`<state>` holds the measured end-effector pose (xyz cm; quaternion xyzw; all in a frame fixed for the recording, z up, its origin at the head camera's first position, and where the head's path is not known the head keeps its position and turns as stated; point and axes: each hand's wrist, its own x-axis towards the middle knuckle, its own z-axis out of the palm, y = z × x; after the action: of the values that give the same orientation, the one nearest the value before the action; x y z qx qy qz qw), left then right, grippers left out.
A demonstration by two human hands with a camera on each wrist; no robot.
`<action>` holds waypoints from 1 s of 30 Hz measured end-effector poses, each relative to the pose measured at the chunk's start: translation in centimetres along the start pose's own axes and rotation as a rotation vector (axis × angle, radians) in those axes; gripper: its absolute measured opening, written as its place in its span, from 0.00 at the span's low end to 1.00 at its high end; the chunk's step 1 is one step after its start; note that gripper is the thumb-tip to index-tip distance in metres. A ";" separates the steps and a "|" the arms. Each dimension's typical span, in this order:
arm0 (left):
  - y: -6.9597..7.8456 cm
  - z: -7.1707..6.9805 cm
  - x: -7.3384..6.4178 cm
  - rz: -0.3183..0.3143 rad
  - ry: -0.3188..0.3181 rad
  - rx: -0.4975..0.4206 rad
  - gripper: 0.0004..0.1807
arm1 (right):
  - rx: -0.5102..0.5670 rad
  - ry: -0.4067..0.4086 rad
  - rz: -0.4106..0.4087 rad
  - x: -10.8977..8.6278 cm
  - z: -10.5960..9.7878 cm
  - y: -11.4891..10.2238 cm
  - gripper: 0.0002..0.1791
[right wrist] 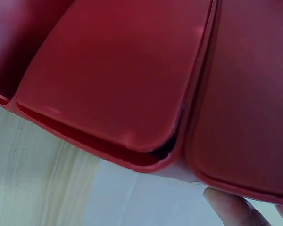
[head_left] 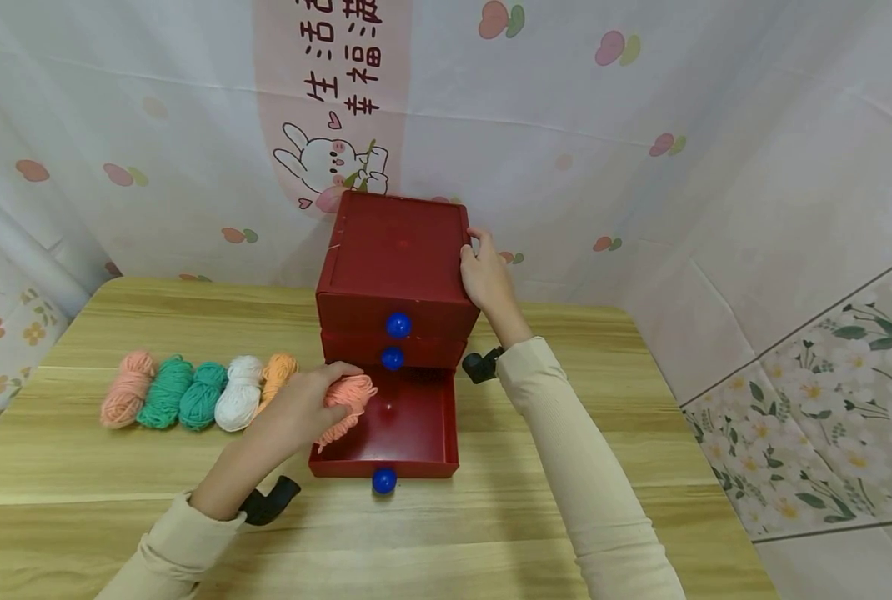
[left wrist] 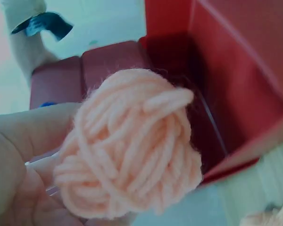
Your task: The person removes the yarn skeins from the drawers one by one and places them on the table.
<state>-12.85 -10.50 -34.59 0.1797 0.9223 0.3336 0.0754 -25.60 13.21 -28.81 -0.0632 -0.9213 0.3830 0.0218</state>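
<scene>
A red drawer box (head_left: 401, 250) with blue round knobs stands at the back of the wooden table. Its bottom drawer (head_left: 416, 425) is pulled out; the two drawers above are in. My left hand (head_left: 303, 408) holds a peach yarn ball (head_left: 350, 400) over the left side of that open drawer. In the left wrist view the yarn ball (left wrist: 132, 146) lies between thumb and fingers, close to the red drawer wall. My right hand (head_left: 485, 279) rests on the box's right upper edge; the right wrist view shows only some fingertips (right wrist: 226, 205) at its side.
Left of the box lies a row of yarn balls: pink (head_left: 128, 390), green (head_left: 167, 392), teal (head_left: 203, 395), white (head_left: 239, 393) and orange (head_left: 278, 375). A printed curtain (head_left: 551, 150) hangs right behind the box. Black wrist mounts (head_left: 269, 501) stick out from both sleeves.
</scene>
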 end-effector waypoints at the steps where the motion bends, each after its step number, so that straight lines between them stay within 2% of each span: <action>1: -0.1 -0.4 -0.2 -0.004 0.007 -0.011 0.24 | 0.001 0.000 -0.001 0.0 0.0 0.0 0.25; 7: -1.7 -2.7 -1.3 -0.018 0.097 0.007 0.24 | 0.011 -0.004 0.000 -0.1 0.0 0.0 0.25; 13: -4.4 -5.3 -2.7 -0.095 0.125 0.062 0.26 | 0.014 -0.011 0.002 -0.1 0.0 0.1 0.25; 17: -6.7 -7.1 -3.8 -0.127 0.177 0.111 0.26 | 0.009 -0.003 0.004 -0.2 0.0 0.1 0.25; 22: -9.8 -9.1 -5.0 -0.150 0.303 0.183 0.25 | 0.005 0.002 -0.002 -0.1 0.1 0.0 0.25; 27: -12.4 -10.9 -5.9 -0.224 0.365 0.234 0.25 | 0.009 -0.005 -0.011 -0.1 0.0 0.1 0.25; 30: -14.2 -11.7 -6.1 -0.283 0.380 0.245 0.26 | 0.003 -0.004 -0.012 -0.1 0.0 0.0 0.25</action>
<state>-14.28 -29.81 -34.60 -0.0090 0.9694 0.2333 -0.0755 -25.50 13.23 -28.85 -0.0568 -0.9211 0.3845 0.0222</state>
